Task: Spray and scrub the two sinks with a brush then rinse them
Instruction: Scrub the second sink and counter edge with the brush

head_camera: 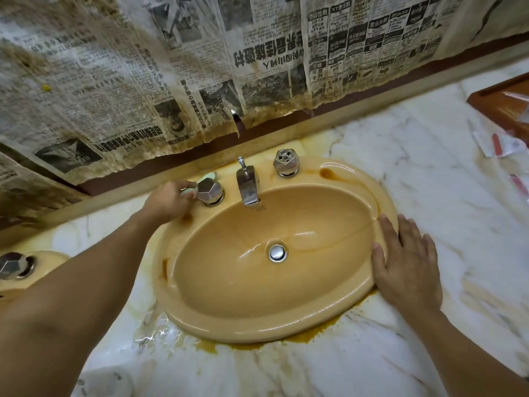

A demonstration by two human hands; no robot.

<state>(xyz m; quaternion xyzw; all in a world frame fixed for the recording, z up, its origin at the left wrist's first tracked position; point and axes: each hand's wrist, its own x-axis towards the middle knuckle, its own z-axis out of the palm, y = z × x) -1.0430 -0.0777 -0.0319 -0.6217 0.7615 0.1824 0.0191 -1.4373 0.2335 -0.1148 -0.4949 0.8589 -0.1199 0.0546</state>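
A wet yellow-orange oval sink (pixel 286 319) sits in a marble counter, with a chrome drain plug (pixel 277 252) at its bottom. My left hand (pixel 169 202) grips a pale green brush (pixel 200 181) at the back left rim, just behind the left faceted tap knob (pixel 209 191). My right hand (pixel 406 262) lies flat on the sink's right rim, fingers straight. A chrome spout (pixel 248 186) and the right knob (pixel 286 163) stand at the back. The second sink's edge (pixel 48 257) and one of its knobs (pixel 14 265) show at far left.
Stained newspaper (pixel 200 67) covers the wall behind the sink. Brown stains ring the sink's front edge on the marble counter (pixel 429 167). A red-brown tray (pixel 503 101) and small red-and-white packets (pixel 501 144) lie at the far right. A blurred white object (pixel 106 382) sits at the bottom left.
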